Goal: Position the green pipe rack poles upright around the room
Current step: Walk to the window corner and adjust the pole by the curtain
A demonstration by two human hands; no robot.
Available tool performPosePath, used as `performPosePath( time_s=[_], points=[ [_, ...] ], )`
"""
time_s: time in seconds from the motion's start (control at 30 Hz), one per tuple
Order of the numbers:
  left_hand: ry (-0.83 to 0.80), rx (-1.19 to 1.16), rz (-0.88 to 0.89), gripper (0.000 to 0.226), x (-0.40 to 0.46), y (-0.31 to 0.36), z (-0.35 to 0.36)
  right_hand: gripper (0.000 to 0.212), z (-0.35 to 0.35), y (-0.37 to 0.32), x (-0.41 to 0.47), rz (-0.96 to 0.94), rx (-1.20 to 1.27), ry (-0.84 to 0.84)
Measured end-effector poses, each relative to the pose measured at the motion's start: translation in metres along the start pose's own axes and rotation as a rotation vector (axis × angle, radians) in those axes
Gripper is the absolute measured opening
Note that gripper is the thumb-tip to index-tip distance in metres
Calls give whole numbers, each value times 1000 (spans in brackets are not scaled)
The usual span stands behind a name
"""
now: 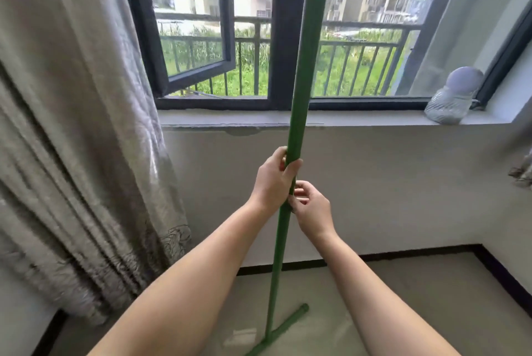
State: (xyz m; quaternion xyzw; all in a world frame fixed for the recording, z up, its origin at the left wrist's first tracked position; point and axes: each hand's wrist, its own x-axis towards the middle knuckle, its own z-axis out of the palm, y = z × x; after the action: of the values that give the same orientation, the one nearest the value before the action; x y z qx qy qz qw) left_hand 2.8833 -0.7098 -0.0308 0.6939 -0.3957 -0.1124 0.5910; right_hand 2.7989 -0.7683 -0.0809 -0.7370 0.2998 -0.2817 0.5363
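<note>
A green pole stands almost upright in front of the window, running from the top of the view down to a green cross-bar foot that lies on the floor. The pole is thicker above my hands and thinner below them. My left hand is wrapped around the pole where the thick part ends. Just below it, my right hand pinches the thinner part with its fingertips.
A grey curtain hangs at the left, close to the pole. Behind the pole are a dark-framed window with one pane swung open and a white sill. A lamp-like object sits on the sill at the right. Beige floor lies below.
</note>
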Motion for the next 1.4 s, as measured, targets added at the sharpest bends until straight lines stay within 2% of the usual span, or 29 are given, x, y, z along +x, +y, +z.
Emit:
performPosePath(
  time_s=[0.3,0.7,0.83,1.07,1.4],
  points=[
    [91,-4,13,8,-24,-42,-162,13,165,-48,-23,1,20,-49],
    [318,151,-33,21,-19,-96,-321,21,327,-89,-6,-96,-7,-235],
    [365,175,-67,22,-24,-109,-372,25,379,-104,-9,-121,-23,-279],
    [424,247,-16,23,-37,-137,-476,26,486,-131,-22,-170,-76,-261],
    [514,255,-114,29,-69,-165,-606,33,623,-169,-50,-188,-110,-382]
  ],
)
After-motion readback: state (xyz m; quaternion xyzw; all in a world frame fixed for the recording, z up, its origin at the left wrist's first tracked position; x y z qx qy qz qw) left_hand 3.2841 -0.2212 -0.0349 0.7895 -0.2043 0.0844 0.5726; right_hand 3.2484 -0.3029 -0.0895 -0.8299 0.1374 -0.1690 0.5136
